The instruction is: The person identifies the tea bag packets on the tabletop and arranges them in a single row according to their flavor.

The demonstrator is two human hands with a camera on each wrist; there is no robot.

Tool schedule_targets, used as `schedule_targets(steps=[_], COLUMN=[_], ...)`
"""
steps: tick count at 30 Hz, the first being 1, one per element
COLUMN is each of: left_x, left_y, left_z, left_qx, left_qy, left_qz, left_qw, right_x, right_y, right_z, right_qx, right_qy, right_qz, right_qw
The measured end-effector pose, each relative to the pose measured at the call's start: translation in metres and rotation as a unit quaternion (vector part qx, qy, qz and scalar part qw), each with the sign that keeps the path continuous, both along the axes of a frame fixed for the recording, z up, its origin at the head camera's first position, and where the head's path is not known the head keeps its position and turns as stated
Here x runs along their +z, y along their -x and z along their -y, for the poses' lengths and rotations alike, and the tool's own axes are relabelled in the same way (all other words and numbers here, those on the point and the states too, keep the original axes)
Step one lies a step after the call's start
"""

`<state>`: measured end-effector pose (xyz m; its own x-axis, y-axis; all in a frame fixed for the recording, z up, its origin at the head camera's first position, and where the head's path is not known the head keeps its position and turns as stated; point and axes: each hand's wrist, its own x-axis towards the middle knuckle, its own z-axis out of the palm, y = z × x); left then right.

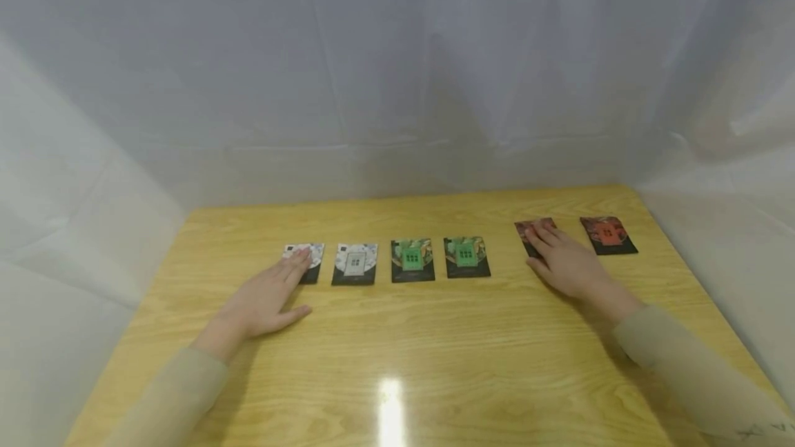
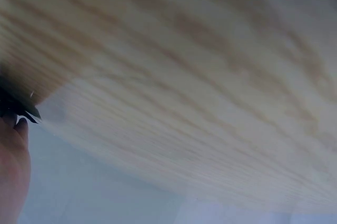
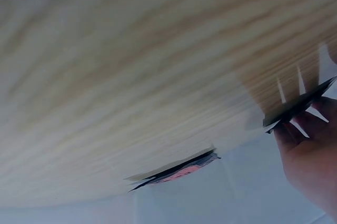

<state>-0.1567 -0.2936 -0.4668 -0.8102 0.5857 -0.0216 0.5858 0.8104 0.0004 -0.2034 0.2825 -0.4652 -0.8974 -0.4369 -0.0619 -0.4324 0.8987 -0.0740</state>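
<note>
Six flat printed sachets are not all alike: two are white and black, two green and black, two red and black. With its fingers extended, my left hand point(image 1: 263, 303) rests on the leftmost white sachet point(image 1: 315, 269), partly covering it. The other white sachet point(image 1: 355, 264) lies just right of it. My right hand point(image 1: 570, 264) lays its fingers across a red sachet point(image 1: 526, 230), hiding much of it. Beyond that hand, at the far right, is the second red sachet point(image 1: 609, 234). In the right wrist view, fingertips touch a dark sachet edge point(image 3: 295, 109).
Between the hands lie a green sachet point(image 1: 413, 261) and another green sachet point(image 1: 466, 257), side by side. All rest on a glossy wooden table point(image 1: 397, 336). A pale cloth point(image 1: 385, 88) hangs behind the table and along both sides.
</note>
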Motion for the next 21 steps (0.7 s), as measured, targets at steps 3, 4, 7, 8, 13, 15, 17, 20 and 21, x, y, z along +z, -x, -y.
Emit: schedule_targets(steps=[3,4,7,8,13,15,17,20,21], left_x=[0.0,0.0,0.0,0.0,0.001,0.002,0.003,0.002,0.002], left_y=[0.0,0.0,0.0,0.0,-0.001,-0.001,-0.002,-0.002,-0.002], left_z=[0.0,0.0,0.0,0.0,-0.001,-0.001,-0.002,-0.002,-0.002], left_qx=[0.001,0.002,0.004,0.004,0.007,0.007,0.007,0.008,0.009], left_qy=[-0.001,-0.002,-0.002,0.0,-0.002,-0.003,-0.003,-0.002,-0.001], left_qz=[0.0,0.0,0.003,0.004,0.007,0.008,0.01,0.013,0.013], left_qw=[1.0,1.0,1.0,1.0,0.9999,0.9999,0.9999,0.9999,0.9999], right_x=[0.0,0.0,0.0,0.0,0.0,0.001,0.001,0.0,0.0], right_y=[-0.002,-0.002,-0.003,-0.004,-0.006,-0.008,-0.009,-0.012,-0.012], right_z=[0.003,0.004,0.007,0.007,0.013,0.015,0.017,0.019,0.02], right_qx=[-0.003,-0.004,-0.008,-0.009,-0.009,-0.009,-0.009,-0.01,-0.011], right_qy=[0.004,0.004,-0.003,-0.006,-0.009,-0.007,-0.006,-0.008,-0.008], right_qz=[0.004,0.005,0.014,0.015,0.015,0.014,0.014,0.016,0.017], right_qw=[1.0,1.0,1.0,1.0,1.0,1.0,1.0,1.0,1.0])
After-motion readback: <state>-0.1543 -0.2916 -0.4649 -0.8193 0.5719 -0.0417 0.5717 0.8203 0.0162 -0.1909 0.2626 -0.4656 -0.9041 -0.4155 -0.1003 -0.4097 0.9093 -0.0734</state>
